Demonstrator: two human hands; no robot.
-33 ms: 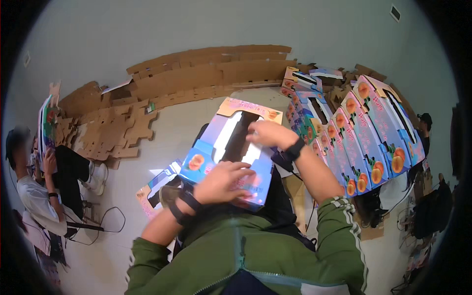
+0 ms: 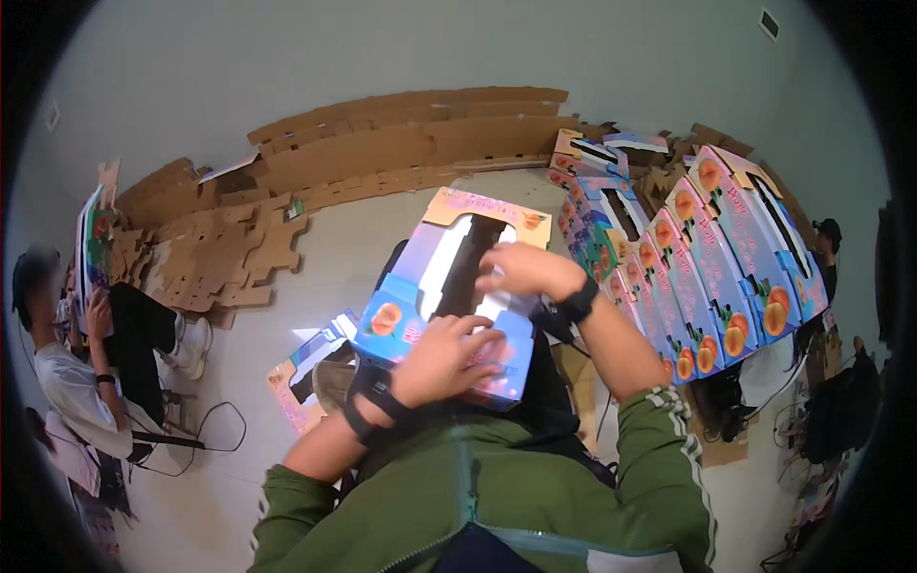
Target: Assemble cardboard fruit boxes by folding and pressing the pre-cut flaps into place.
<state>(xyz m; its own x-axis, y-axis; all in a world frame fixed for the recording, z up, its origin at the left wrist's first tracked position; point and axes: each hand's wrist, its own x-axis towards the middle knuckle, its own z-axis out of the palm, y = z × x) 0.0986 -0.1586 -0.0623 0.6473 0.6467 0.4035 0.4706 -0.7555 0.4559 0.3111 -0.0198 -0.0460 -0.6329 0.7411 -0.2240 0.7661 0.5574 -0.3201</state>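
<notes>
A patterned cardboard carton (image 2: 425, 253) with fruit pictures lies tilted across my lap, in pink, lilac and blue. Its top has a long dark opening flanked by white inner board. My left hand (image 2: 447, 361) rests on the near part of the carton, fingers stretched out and a little apart over the blue panel. At the right edge of the opening, my right hand (image 2: 525, 271) has its fingers bent and close together on the white flap; their tips are slightly blurred. Each wrist wears a dark band.
Several similar cartons (image 2: 702, 253) stand in a row to the right. Another carton (image 2: 310, 368) lies by my left knee. Flat brown cardboard (image 2: 220, 244) covers the floor at far left and lines the wall. A co-worker (image 2: 72, 382) sits at left holding a carton; another person is at far right.
Hardly anything differs. The fingers of both hands have shifted slightly on the carton, and the whole view has moved a touch.
</notes>
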